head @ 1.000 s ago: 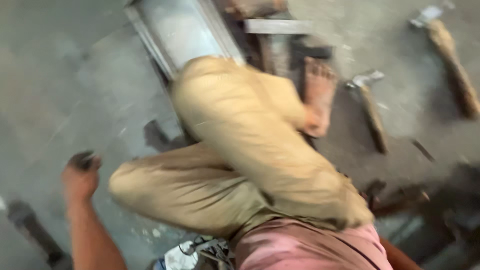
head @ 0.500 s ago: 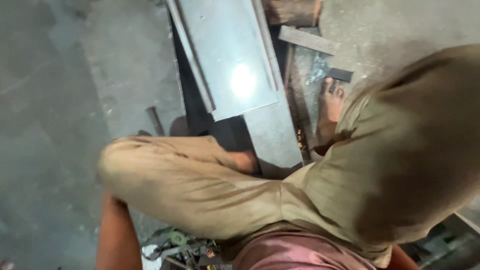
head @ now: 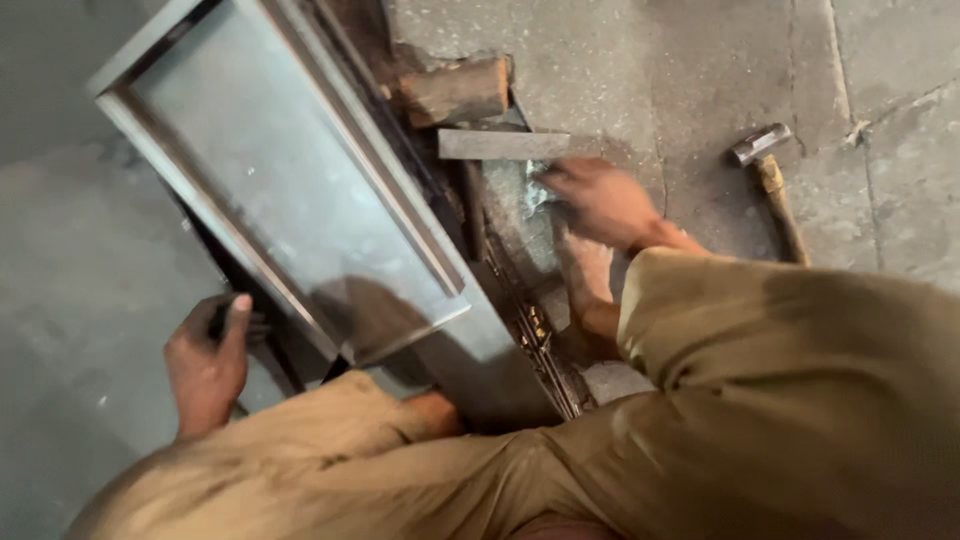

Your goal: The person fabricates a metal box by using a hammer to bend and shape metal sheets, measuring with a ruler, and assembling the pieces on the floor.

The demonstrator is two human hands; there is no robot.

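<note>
Squatting over the work on a concrete floor, this person has both knees in tan trousers filling the bottom of the view, so part of the setup is hidden.

Biggest thing by far is the sheet-metal tray, a long shallow galvanised panel with folded-up edges, lying at a slant from the top left down toward the knees. Its folds look already formed along both long sides, so I'd guess the bending is mostly done and what's left is fitting or finishing at the near end, though that's just my read.

Under and beside its right edge runs a dark steel rail, with a bare foot planted next to it. At the top there's a wooden block and just below it a flat steel bar lying crosswise.

Off to the right, well apart from everything, a hammer with a wooden handle lies untouched on the floor.

Now the hands. Left hand is at the tray's lower left edge, fingers curled around something small and dark; can't make out what it is. Right hand is blurred, fingers loosely spread, pressing down on a shiny metal piece just below the flat bar.
</note>
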